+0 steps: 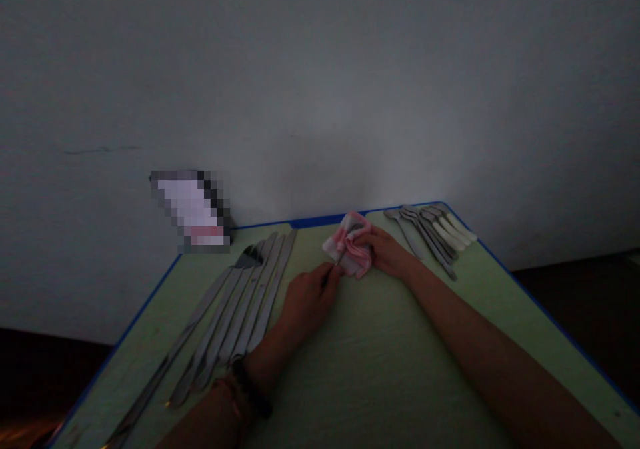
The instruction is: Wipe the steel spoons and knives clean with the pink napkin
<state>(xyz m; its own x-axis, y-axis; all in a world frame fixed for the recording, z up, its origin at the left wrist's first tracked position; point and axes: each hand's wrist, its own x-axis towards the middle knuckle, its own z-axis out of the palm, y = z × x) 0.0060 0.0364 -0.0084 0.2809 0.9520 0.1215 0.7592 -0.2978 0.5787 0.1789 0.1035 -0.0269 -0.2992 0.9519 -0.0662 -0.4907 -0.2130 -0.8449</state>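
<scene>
My left hand (311, 294) is closed around the handle of a thin metal piece of cutlery (341, 257), above the middle of the table. Its far end disappears into a pink and white cloth (345, 243), so I cannot tell its kind. My right hand (389, 251) pinches the cloth from the right side, bunched around that end. To the left of my left hand, several long metal knives (273, 289) lie side by side. Among them rests a large serving spoon (249, 257) with a dark, shiny bowl.
At the far right of the green table (380, 362), several metal spoons (417, 225) lie in a row beside several pieces with white handles (453, 230). A blurred-out phone-like object (190, 209) leans at the far left corner. A grey wall (320, 89) stands behind the table.
</scene>
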